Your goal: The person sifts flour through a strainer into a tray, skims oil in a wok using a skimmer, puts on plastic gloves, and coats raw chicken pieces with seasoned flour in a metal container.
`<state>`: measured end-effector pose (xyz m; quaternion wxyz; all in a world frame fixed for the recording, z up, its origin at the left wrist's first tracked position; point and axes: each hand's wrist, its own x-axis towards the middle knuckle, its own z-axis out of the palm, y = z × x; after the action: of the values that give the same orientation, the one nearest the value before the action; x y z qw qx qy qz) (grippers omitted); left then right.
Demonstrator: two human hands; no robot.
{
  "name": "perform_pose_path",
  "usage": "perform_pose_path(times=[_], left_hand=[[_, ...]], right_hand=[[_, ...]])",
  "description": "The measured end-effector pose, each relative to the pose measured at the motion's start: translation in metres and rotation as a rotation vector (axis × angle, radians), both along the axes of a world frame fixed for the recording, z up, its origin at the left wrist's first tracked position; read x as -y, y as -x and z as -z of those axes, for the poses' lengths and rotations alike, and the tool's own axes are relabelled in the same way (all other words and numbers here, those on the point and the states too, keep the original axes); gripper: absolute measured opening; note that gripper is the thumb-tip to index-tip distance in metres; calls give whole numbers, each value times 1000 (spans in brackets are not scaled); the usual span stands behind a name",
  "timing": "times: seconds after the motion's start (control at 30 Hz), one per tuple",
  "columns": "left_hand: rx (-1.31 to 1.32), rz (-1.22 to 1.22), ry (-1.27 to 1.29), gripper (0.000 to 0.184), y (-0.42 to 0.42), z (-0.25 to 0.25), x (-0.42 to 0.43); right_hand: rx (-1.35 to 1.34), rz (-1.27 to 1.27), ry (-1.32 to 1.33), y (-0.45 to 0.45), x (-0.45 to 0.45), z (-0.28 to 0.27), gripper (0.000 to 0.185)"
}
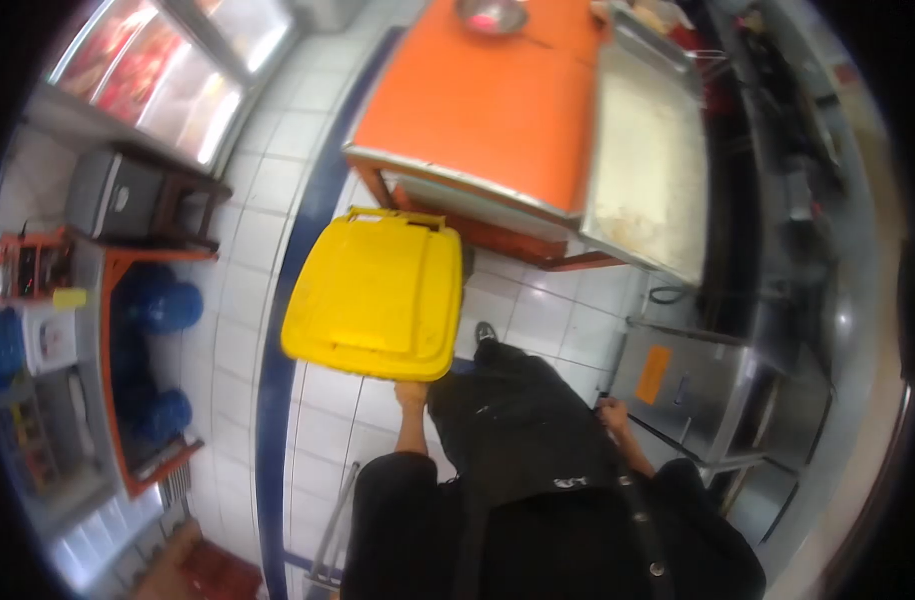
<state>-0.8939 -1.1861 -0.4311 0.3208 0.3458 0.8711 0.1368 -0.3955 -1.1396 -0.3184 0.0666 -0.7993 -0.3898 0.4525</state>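
A large bin with a yellow lid (373, 290) stands on the tiled floor in front of me, its lid down. My left hand (412, 393) is at the near edge of the lid, with its fingers partly hidden against or under the rim. On the other side of my body, my right hand (612, 413) is closed beside a steel cabinet (668, 385). A small dark thing shows at its fingers, too small to name. Black clothing covers my body and legs, and one dark shoe (486, 331) shows on the floor.
Ahead is an orange-topped table (478, 110) holding a metal bowl (491, 14), with a pale tray-like surface (648, 170) along its right side. At the left stand a lit display fridge (153, 75) and a shelf unit (108, 350) with blue water jugs (168, 306).
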Motion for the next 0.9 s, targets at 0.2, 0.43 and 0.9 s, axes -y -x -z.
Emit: perform_pose_path(times=[0.2,0.43,0.9], left_hand=[[52,-42,200,28,-4,-55,-17],[38,-48,77,32,-26,-38,-2],[-260,-628,202,36,-178,-107,227]], right_hand=[[-7,-5,-6,9,-12,-15,23],[31,22,51,1,-19,-18,29],[-140,-109,44,-63,-145,16,25]])
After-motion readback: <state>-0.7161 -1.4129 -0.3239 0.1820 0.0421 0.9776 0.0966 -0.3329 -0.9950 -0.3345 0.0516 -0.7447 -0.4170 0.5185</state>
